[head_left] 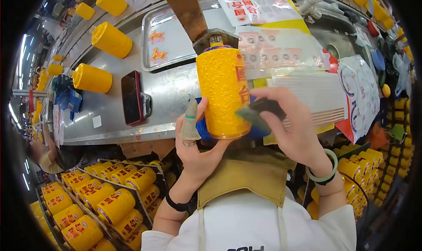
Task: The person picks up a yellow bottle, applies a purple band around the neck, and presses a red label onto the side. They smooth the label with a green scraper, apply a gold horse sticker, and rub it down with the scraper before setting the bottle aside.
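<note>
A yellow embossed bottle [220,90] with red characters down its right side stands in the middle, its clear neck at a dark metal bracket [205,41] on a wooden post. My left hand [195,156] is closed around the bottle's lower end from the left and below. A grey knitted cover [190,126] with a green band sits on one of its fingers. In my right hand [299,128] is a dark, flat pad [266,111] with a greenish edge, gripped between thumb and fingers. The pad's edge overlaps the bottle's lower right side, below the red characters.
A metal tray [151,66] with orange horse-shaped pieces lies behind the bottle. Printed transfer sheets [281,49] are at right, a phone [131,97] at left. Several plain yellow bottles [92,78] lie farther left. Crates of lettered bottles [115,202] stand below. Another person [50,156] is far left.
</note>
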Available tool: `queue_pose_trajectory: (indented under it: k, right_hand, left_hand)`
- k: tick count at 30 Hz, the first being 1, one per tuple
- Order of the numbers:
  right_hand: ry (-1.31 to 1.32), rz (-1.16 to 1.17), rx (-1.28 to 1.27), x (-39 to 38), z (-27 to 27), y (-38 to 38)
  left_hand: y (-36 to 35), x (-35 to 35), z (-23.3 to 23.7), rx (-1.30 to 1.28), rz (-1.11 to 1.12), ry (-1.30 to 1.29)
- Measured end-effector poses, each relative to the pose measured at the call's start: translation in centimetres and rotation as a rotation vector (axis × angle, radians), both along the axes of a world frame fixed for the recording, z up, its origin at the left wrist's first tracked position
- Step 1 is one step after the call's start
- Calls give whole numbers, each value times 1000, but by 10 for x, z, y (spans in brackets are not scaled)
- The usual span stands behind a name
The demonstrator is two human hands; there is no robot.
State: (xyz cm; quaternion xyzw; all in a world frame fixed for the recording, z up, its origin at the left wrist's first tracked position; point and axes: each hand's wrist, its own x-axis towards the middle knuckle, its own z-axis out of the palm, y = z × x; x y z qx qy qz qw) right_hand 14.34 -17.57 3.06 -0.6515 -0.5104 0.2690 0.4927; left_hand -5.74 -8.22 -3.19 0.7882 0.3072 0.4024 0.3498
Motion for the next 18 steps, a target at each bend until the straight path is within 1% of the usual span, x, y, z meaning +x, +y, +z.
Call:
queue_pose_trajectory:
  k: [1,2,4,5,6,8,10,12,13,14,16,18]
  right_hand:
    - [1,-103,58,-3,-7,1]
    - [2,-101,58,-3,-12,1]
    - [-242,-193,242,-4,-18,-2]
    - [-387,-148,295,-7,-22,-6]
    - [-475,-60,392,-8,-39,-15]
    - [-530,137,460,-14,-32,-27]
    - [-501,162,459,-16,-29,-30]
    - [-445,74,410,-13,-29,-26]
    - [-468,-18,434,-11,-33,-21]
    - [-467,-17,435,-7,-34,-16]
    - [-596,-74,460,-4,-36,-10]
    - [-566,136,462,-11,-28,-18]
  left_hand:
    - [-1,0,1,-19,-3,-4]
    - [-1,1,0,-19,-1,-3]
    - [0,1,-1,-32,-9,-62]
    - [0,0,-2,-32,-10,-62]
    - [0,-1,-4,-24,-9,-44]
    - [-1,0,-4,-23,-11,-26]
    - [-1,1,-4,-86,-24,-68]
    - [-1,-2,-4,-70,-33,-39]
    - [-1,-2,-4,-51,-41,-14]
    - [-1,-2,-4,-50,-40,-13]
    - [-1,-1,-4,-68,-63,-69]
    - [2,-5,-11,-94,-81,-80]
